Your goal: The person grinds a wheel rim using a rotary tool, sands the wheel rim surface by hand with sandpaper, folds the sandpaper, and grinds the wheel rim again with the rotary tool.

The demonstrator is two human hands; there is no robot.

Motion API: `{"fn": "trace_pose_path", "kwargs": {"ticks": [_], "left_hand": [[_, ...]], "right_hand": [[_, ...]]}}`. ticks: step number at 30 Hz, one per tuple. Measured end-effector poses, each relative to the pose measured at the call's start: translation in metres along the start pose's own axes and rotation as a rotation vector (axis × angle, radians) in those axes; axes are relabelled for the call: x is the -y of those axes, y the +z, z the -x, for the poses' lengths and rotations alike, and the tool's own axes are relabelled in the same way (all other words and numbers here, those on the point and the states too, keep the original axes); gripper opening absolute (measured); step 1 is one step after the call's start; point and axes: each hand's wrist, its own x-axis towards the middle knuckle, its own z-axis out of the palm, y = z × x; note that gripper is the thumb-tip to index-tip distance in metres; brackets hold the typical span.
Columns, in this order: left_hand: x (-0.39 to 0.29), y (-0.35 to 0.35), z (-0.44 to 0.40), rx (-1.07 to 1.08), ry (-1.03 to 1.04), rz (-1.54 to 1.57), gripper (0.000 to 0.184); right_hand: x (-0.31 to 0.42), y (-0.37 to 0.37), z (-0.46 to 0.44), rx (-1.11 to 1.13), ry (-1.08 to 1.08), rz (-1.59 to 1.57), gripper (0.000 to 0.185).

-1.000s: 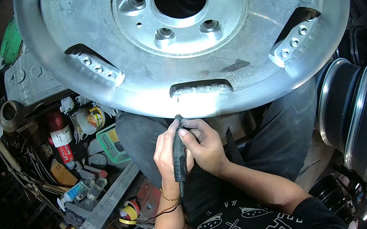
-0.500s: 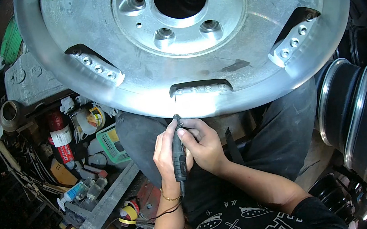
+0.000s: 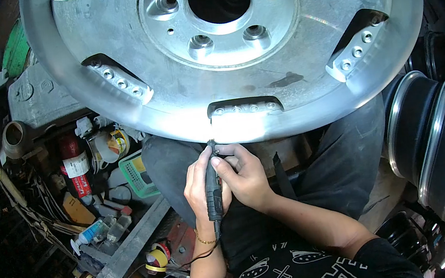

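Observation:
A large silver metal wheel [image 3: 183, 88] fills the top of the view, with slots near its rim that show rows of bolts. Just below the lowest slot, a black corded rotary tool [image 3: 213, 193] stands almost upright, its front end at the brightly lit rim. My left hand [image 3: 197, 183] is wrapped round the tool from the left. From the other side my right hand [image 3: 242, 175] pinches it near its front end with thumb and fingers. Glare hides the tool's tip.
Several dark rims with bright edges [image 3: 433, 135] stand at the right. On the left are a green basket [image 3: 137, 177], a red canister [image 3: 74, 165], a blue-labelled bottle [image 3: 88, 233], tape rolls [image 3: 157, 257] and a metal beam [image 3: 123, 257]. The tool's cord runs over my left wrist.
The tool and both my hands have shifted slightly left along the rim. Both hands have kept their hold. The view has moved very slightly.

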Motion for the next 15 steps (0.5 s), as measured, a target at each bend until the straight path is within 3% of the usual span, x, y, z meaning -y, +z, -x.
{"fn": "trace_pose_path", "kwargs": {"ticks": [4,6,15], "left_hand": [[0.0061,0.0010,0.0009,0.027,0.044,-0.045,0.045],[0.0042,-0.0005,-0.0002,0.051,0.053,-0.047,0.045],[0.0033,0.0037,0.0004,0.007,0.069,-0.017,0.043]], "right_hand": [[-0.0014,-0.0005,0.0010,-0.016,-0.026,-0.005,0.026],[-0.0001,-0.0005,0.0020,-0.065,-0.040,-0.038,0.035],[-0.0066,-0.0037,0.0030,-0.052,-0.042,0.010,0.031]]}}
